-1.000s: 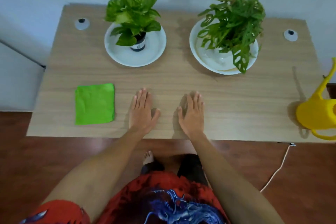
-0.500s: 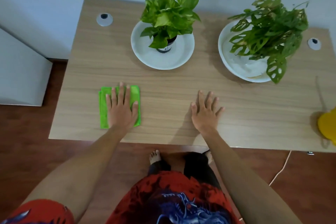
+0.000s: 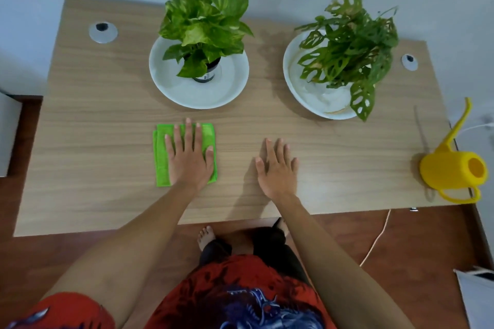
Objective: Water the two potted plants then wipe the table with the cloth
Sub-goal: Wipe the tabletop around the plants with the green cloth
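A folded green cloth (image 3: 161,157) lies on the wooden table (image 3: 107,115), in front of the left plant. My left hand (image 3: 190,158) presses flat on the cloth with straight, spread fingers. My right hand (image 3: 278,167) rests flat on the bare table to its right, holding nothing. A pothos plant (image 3: 203,27) stands in a small dark pot on a white saucer (image 3: 227,88). A second plant with holed leaves (image 3: 347,53) sits in a white bowl (image 3: 296,83) at the back right. A yellow watering can (image 3: 454,168) stands at the table's right edge.
Two round grey cable grommets (image 3: 103,32) (image 3: 409,62) are set into the table's back corners. A white cable (image 3: 374,243) runs over the wooden floor below the table's front right. A wall runs behind the table.
My left hand went left from the bare table onto the green cloth and slid it right, toward the table's middle. My right hand stayed flat on the table.
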Available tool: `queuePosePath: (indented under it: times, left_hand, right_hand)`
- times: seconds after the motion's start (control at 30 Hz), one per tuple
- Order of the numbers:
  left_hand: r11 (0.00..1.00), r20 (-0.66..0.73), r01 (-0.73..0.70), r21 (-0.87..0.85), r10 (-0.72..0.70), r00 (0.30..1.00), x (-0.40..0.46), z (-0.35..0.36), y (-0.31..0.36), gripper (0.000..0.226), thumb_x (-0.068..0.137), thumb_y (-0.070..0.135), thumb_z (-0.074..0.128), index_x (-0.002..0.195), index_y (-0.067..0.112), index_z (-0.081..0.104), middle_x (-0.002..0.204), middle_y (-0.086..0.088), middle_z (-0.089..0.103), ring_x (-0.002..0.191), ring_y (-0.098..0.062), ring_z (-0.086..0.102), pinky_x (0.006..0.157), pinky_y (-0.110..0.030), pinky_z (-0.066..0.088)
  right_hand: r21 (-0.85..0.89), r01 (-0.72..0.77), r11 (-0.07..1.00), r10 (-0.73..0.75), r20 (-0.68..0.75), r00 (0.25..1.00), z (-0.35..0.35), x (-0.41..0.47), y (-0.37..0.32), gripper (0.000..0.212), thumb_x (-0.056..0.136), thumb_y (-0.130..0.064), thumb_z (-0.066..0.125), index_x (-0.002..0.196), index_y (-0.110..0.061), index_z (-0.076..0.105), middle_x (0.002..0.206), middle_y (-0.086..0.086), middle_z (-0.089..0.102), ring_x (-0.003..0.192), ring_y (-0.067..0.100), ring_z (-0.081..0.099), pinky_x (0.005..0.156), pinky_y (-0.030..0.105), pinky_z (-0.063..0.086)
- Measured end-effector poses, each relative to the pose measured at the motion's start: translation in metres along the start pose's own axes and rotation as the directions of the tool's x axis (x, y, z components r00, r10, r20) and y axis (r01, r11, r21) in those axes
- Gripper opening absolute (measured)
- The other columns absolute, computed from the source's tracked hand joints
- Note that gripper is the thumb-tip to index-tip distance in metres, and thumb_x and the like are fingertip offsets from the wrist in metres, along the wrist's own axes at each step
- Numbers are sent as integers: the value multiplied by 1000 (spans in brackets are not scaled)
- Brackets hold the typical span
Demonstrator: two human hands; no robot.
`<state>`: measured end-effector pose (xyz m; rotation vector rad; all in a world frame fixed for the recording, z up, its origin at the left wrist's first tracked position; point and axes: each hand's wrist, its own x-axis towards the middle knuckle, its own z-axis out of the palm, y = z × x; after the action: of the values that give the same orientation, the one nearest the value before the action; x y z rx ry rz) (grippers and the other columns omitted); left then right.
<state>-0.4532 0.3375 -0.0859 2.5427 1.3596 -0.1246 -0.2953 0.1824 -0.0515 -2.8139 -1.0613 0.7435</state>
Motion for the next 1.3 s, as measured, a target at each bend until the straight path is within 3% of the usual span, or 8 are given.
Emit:
queuePosePath:
  times: [0.2, 0.43, 0.57, 0.73, 0.9, 1.03, 1.13, 1.3]
  left_hand:
    - [999, 7, -53, -2, 53, 999, 6, 11, 59, 70, 102, 46, 27, 161, 12, 8, 169, -10, -3, 154, -37, 0, 123, -57, 1]
    - [993, 18, -116, -14, 116, 993, 17, 24, 141, 70, 103, 45, 26, 161, 12, 5, 169, -11, -1, 154, -38, 2, 123, -58, 0]
    - [993, 24, -115, -13, 115, 993, 20, 32, 184, 71, 102, 46, 23, 160, 10, 5, 169, -12, -2, 154, -38, 1, 123, -58, 1]
    - [992, 16, -122, -10, 122, 992, 21, 46, 248, 72, 100, 48, 13, 160, 10, 5, 169, -13, -1, 154, -38, 1, 123, -58, 1]
    - [991, 26, -135, -8, 135, 991, 15, 58, 301, 72, 101, 48, 15, 160, 8, 4, 168, -14, -3, 154, -38, -1, 123, -57, 0]
    - [983, -35, -142, -115, 138, 990, 10, 58, 298, 74, 100, 48, 25, 159, 5, 15, 168, -17, 6, 154, -35, 3, 124, -55, -1]
    - [984, -77, -168, -54, 163, 984, -9, 59, 285, 68, 98, 48, 32, 158, 15, 27, 166, -18, 15, 153, -39, 9, 124, -56, 1]
    - [991, -20, -111, 69, 112, 993, -16, 67, 292, 63, 100, 53, 24, 160, 33, 16, 168, -16, 7, 153, -40, 3, 122, -60, 3]
  right_hand:
    - [57, -41, 998, 51, -179, 983, 6, -26, 70, 64, 104, -52, 23, 162, -27, 15, 170, 9, 10, 158, 27, 3, 127, 51, 5]
    - [211, -329, 921, 377, -261, 889, -11, -30, 187, 77, 97, -55, 25, 161, -12, 18, 170, 12, 12, 158, 27, 3, 127, 51, 3]
    - [223, -373, 901, 425, -268, 865, -31, -13, 226, 70, 101, -51, 29, 161, -15, 19, 170, 14, 11, 157, 30, 3, 127, 52, 3]
    - [225, -310, 924, 359, -228, 905, -57, 20, 273, 62, 105, -45, 35, 160, -20, 23, 170, 12, 13, 157, 28, 5, 126, 49, 7]
    - [122, -264, 957, 289, -292, 912, -70, 30, 292, 46, 102, -43, 46, 143, -22, 49, 163, 6, 36, 149, 28, 31, 114, 48, 28]
    - [55, -109, 992, 122, -416, 901, -75, 41, 319, 30, 97, -34, 56, 123, -21, 63, 152, 7, 51, 131, 34, 49, 99, 49, 42]
    - [29, 2, 1000, 12, -470, 882, -76, 55, 337, 37, 98, -34, 53, 130, -18, 62, 150, 12, 53, 135, 35, 46, 107, 51, 40]
    - [14, -1, 1000, 6, -403, 915, -81, 73, 354, 54, 104, -48, 39, 151, -22, 45, 160, 15, 38, 150, 37, 30, 122, 52, 23]
